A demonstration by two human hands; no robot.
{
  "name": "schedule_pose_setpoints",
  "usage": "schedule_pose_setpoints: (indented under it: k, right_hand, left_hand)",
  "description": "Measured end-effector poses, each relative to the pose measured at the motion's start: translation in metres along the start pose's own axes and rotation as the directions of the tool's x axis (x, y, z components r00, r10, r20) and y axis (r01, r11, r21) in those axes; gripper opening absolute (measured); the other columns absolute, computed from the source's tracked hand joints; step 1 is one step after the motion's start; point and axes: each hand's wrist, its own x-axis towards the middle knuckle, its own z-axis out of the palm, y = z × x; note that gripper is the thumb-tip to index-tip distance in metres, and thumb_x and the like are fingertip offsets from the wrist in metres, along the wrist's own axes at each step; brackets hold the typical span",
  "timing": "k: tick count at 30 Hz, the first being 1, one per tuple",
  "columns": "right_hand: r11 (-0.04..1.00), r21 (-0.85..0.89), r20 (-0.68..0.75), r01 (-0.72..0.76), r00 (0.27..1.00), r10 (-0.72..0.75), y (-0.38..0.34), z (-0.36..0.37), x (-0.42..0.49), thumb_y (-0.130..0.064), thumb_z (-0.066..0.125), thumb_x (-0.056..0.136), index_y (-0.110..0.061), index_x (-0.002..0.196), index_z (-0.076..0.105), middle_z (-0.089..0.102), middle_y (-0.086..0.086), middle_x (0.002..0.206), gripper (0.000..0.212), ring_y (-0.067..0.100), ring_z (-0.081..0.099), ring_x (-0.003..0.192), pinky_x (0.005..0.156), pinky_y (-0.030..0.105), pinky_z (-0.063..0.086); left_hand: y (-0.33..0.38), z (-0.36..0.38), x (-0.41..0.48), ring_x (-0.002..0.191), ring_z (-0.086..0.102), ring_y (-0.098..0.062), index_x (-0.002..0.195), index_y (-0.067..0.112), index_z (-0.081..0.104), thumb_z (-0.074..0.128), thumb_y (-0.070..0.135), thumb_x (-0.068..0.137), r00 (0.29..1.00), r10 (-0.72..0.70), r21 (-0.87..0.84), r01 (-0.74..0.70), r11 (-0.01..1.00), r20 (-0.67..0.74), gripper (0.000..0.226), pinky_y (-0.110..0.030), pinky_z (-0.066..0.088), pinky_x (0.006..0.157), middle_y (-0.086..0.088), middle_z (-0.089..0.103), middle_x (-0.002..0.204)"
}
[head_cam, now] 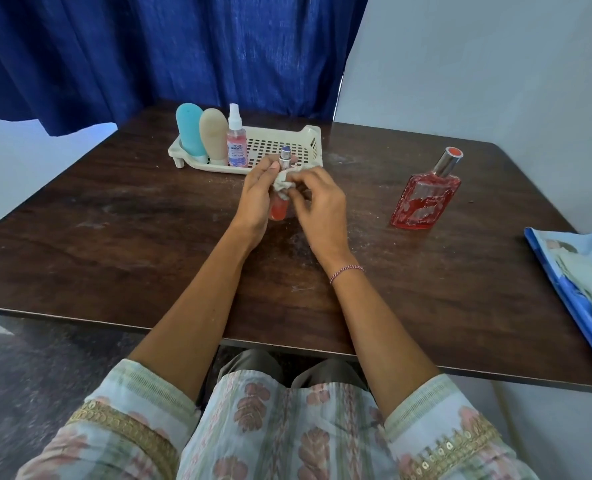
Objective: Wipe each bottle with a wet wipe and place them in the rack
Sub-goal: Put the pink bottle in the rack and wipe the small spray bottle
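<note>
Dark wooden bench (114, 237) before a blue curtain (183, 46): a bottle is being wiped.
The left hand (256, 199) is gripping a small clear spray bottle of red liquid (279, 209), fingers curled round it, just in front of the cream perforated plastic rack (287, 147). The right hand (319, 206) is pinching a crumpled white wet wipe (285, 180) against its neck. Three other bottles (214, 135) are standing in the rack (at its left end), and a square red glass perfume bottle (426, 199) is standing well apart.
</note>
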Motion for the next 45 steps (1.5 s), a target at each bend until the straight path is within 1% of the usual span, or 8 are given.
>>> schedule_pose_setpoints:
  k: [5, 10, 14, 20, 26, 33, 39, 45]
  right_hand:
    - [0.999, -0.016, -0.014, 0.037, 0.999, -0.037, -0.003, 0.002, -0.001, 0.000, 0.061, 0.085, -0.003, 0.103, 0.065, 0.060, 0.009, 0.105, 0.019, 0.016, 0.056, 0.105, 0.092, 0.028, 0.050]
    - [0.999, -0.008, -0.063, -0.040, 0.997, 0.039, 0.000, 0.001, 0.002, -0.001, 0.062, 0.085, -0.001, 0.106, 0.064, 0.062, 0.009, 0.108, 0.021, 0.017, 0.058, 0.104, 0.090, 0.030, 0.052]
    - [0.997, 0.000, -0.060, -0.072, 0.996, 0.072, 0.002, 0.001, 0.003, -0.002, 0.062, 0.086, 0.000, 0.108, 0.064, 0.061, 0.009, 0.109, 0.023, 0.018, 0.059, 0.104, 0.090, 0.031, 0.052]
    - [0.998, 0.026, -0.031, -0.054, 0.998, 0.054, 0.000, 0.003, 0.002, -0.008, 0.060, 0.089, -0.003, 0.113, 0.063, 0.058, 0.008, 0.109, 0.025, 0.017, 0.056, 0.108, 0.091, 0.031, 0.051]
    - [0.990, 0.040, -0.065, -0.138, 0.988, 0.140, 0.000, 0.003, 0.004, -0.018, 0.065, 0.087, 0.001, 0.108, 0.065, 0.060, 0.009, 0.106, 0.028, 0.011, 0.057, 0.098, 0.083, 0.013, 0.047]
    - [0.986, 0.089, -0.067, -0.141, 0.987, 0.147, 0.001, 0.008, 0.004, -0.012, 0.063, 0.087, 0.000, 0.104, 0.062, 0.056, 0.009, 0.109, 0.020, 0.016, 0.056, 0.105, 0.087, 0.031, 0.054]
    - [0.966, 0.086, -0.008, -0.244, 0.969, 0.245, 0.004, 0.011, 0.000, -0.003, 0.070, 0.079, -0.003, 0.093, 0.067, 0.064, 0.008, 0.097, 0.015, 0.015, 0.063, 0.088, 0.081, 0.025, 0.053]
    - [0.981, 0.127, -0.112, -0.144, 0.981, 0.159, -0.007, 0.012, 0.000, -0.006, 0.069, 0.081, -0.005, 0.096, 0.064, 0.061, 0.006, 0.100, 0.016, 0.006, 0.058, 0.087, 0.079, 0.018, 0.052]
  left_hand:
    - [-0.001, -0.001, 0.000, 0.083, 0.062, -0.003, 0.128, -0.018, 0.038, 0.031, 0.005, 0.101, 1.000, 0.000, 0.027, 0.001, 1.000, -0.022, 0.036, -0.019, 0.048, 0.079, -0.002, 0.060, 0.094]
    - [0.000, 0.000, 0.000, 0.110, 0.059, -0.021, 0.108, 0.007, 0.058, 0.035, 0.008, 0.100, 0.997, -0.037, -0.043, 0.034, 0.998, -0.071, 0.025, -0.038, 0.042, 0.106, -0.014, 0.061, 0.116]
    - [-0.003, -0.004, 0.001, 0.125, 0.051, -0.029, 0.114, 0.009, 0.057, 0.037, 0.011, 0.099, 0.999, -0.011, -0.024, 0.010, 1.000, -0.053, 0.025, -0.045, 0.037, 0.110, -0.018, 0.055, 0.130]
    - [0.001, -0.004, -0.002, 0.109, 0.058, -0.018, 0.106, 0.010, 0.058, 0.033, 0.008, 0.101, 1.000, 0.018, 0.007, -0.017, 1.000, -0.014, 0.025, -0.036, 0.044, 0.103, -0.009, 0.062, 0.113]
    - [-0.003, -0.006, 0.002, 0.114, 0.057, -0.018, 0.117, 0.006, 0.053, 0.034, 0.012, 0.102, 1.000, 0.020, 0.033, -0.021, 0.999, 0.010, 0.025, -0.030, 0.047, 0.099, -0.013, 0.056, 0.125]
    - [-0.004, -0.007, 0.003, 0.111, 0.059, -0.016, 0.123, -0.001, 0.049, 0.033, 0.012, 0.103, 0.999, 0.012, -0.022, -0.011, 1.000, 0.032, 0.029, -0.027, 0.049, 0.092, -0.013, 0.057, 0.122]
    - [0.001, -0.005, 0.002, 0.099, 0.065, -0.013, 0.113, 0.007, 0.055, 0.032, 0.014, 0.103, 0.999, 0.008, -0.112, -0.014, 0.994, -0.052, 0.026, -0.028, 0.053, 0.088, -0.006, 0.064, 0.110]
    - [0.002, 0.000, -0.002, 0.092, 0.065, -0.005, 0.111, 0.009, 0.054, 0.031, 0.012, 0.103, 0.999, 0.037, -0.062, -0.037, 0.997, 0.000, 0.024, -0.020, 0.051, 0.080, -0.003, 0.062, 0.104]
